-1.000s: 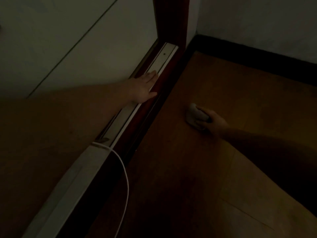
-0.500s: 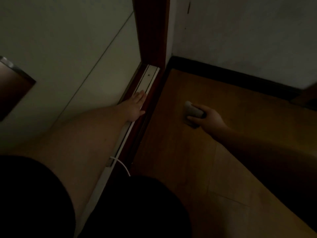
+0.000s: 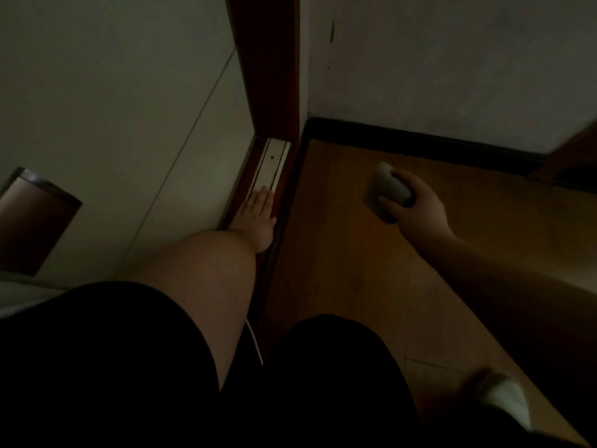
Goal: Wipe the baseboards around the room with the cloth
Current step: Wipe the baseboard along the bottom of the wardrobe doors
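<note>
My right hand (image 3: pixel 416 208) hides part of the cloth (image 3: pixel 386 190); pale object (image 3: pixel 504 402) at lower right blurred, unidentifiable.

cloth (image 3: pixel 389 192) on floor (image 3: pixel 339 253), baseboard (image 3: pixel 420 140) behind, door track (image 3: pixel 274 163) left

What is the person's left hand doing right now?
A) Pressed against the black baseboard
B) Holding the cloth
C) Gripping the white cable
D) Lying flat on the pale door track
D: the left hand lies with straight fingers on the pale door track, while the right hand holds the cloth.
</note>
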`<control>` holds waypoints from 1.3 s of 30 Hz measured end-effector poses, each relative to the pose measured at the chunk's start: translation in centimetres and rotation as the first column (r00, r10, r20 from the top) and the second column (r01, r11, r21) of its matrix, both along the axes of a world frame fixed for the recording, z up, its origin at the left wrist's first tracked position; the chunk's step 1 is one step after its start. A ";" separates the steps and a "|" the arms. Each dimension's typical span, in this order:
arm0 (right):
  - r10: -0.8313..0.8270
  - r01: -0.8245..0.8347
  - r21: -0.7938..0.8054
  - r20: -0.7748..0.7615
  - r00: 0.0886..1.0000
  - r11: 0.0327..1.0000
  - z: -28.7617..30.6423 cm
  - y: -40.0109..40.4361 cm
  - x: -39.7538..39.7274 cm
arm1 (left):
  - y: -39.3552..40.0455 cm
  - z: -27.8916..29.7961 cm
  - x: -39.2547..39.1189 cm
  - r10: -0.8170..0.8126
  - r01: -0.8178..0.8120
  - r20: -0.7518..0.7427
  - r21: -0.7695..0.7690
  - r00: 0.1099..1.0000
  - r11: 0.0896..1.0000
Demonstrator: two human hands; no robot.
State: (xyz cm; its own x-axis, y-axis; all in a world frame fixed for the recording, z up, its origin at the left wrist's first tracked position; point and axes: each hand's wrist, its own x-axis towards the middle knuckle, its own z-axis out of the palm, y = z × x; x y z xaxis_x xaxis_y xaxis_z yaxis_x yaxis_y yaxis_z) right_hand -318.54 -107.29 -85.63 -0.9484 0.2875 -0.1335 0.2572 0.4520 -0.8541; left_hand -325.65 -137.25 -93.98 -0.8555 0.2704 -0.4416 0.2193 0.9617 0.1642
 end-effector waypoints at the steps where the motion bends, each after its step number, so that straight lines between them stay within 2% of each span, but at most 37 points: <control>1: -0.024 0.024 -0.015 -0.013 1.000 1.000 -0.6 0.0 -0.3 | -0.1 -0.3 -0.1 -0.010 0.009 -0.041 -0.008 0.999 1.000; 3: -0.067 0.066 -0.075 -0.012 0.998 0.995 -2.7 -0.4 -0.3 | 0.1 -0.3 -1.8 -0.035 0.037 -0.125 0.017 0.992 0.999; 5: -0.088 0.088 -0.126 0.010 0.996 0.988 -5.2 -1.1 0.3 | 0.8 0.2 -4.3 0.011 0.009 -0.213 0.095 0.977 0.995; 10: -0.075 0.089 -0.157 0.094 0.993 0.984 -10.8 -2.1 1.3 | 1.8 -1.4 -8.1 0.049 -0.004 -0.275 0.162 0.960 0.987; 16: -0.040 0.057 -0.123 0.133 0.990 0.991 -14.1 -2.3 -3.2 | 2.2 -2.8 -8.7 0.042 0.010 -0.359 0.142 0.932 0.990; 23: -0.012 0.017 -0.098 0.055 0.998 0.995 -16.6 -4.1 -10.3 | 1.7 -3.7 -9.1 0.051 0.010 -0.367 0.164 0.929 0.986; 28: -0.060 0.062 -0.126 0.017 0.998 0.990 -16.9 -5.2 -16.4 | 1.7 -4.0 -8.9 0.053 0.008 -0.383 0.156 0.922 0.988; 39: -0.002 0.006 -0.041 0.081 0.997 0.999 -18.3 -4.2 -26.8 | 1.6 -4.5 -8.9 0.049 0.027 -0.408 0.178 0.912 0.984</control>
State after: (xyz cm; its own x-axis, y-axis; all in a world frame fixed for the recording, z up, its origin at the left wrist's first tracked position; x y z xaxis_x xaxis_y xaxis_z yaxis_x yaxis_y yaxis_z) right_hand -345.37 -111.45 -103.92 -0.9329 0.2837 -0.2220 0.3282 0.4153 -0.8484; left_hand -334.54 -135.63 -98.43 -0.9537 0.3007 0.0020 0.2932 0.9284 0.2284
